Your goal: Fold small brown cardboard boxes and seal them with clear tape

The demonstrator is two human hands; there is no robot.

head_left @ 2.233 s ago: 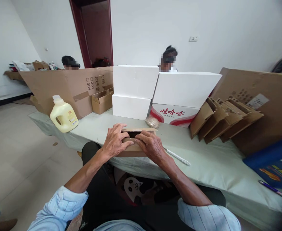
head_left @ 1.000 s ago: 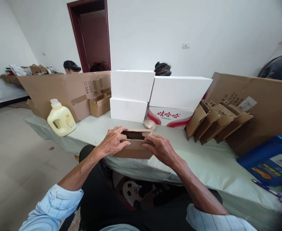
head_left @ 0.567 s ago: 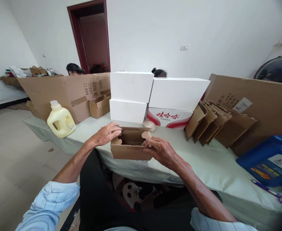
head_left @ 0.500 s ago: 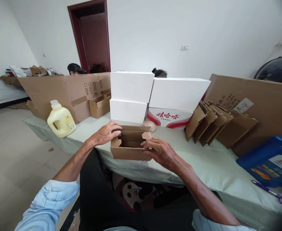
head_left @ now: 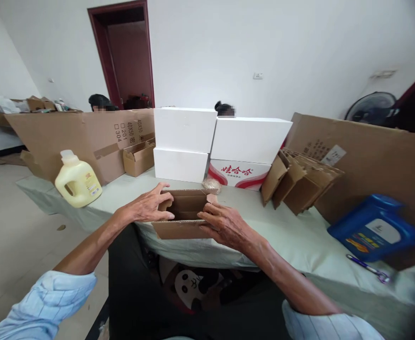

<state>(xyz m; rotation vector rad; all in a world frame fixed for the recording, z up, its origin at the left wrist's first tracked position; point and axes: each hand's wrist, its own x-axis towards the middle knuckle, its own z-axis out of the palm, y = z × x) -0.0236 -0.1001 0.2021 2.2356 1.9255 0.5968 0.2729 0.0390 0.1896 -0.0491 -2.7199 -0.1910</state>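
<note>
A small brown cardboard box (head_left: pixel 182 230) stands at the table's front edge, open at the top, its inside facing me. My left hand (head_left: pixel 145 204) grips its left end, thumb towards the near wall and fingers over the far corner, close to a small end flap. At the opposite end my right hand (head_left: pixel 225 225) is closed on the right side and near wall, fingertips by another end flap (head_left: pixel 211 199). That hand hides most of the box's right end. No contents show inside the box.
White boxes (head_left: pixel 186 130) stand stacked behind, near a red-and-white carton (head_left: pixel 239 174). Folded cardboard pieces (head_left: pixel 301 184) lean at right, near a blue jug (head_left: pixel 374 229) and a purple pen-like tool (head_left: pixel 367 268). A yellow bottle (head_left: pixel 78 182) stands left; two people's heads show beyond.
My left hand has spread over the box's left end, its thumb now lower, towards the near wall. My right hand stays at the right end. The whole view has shifted slightly.
</note>
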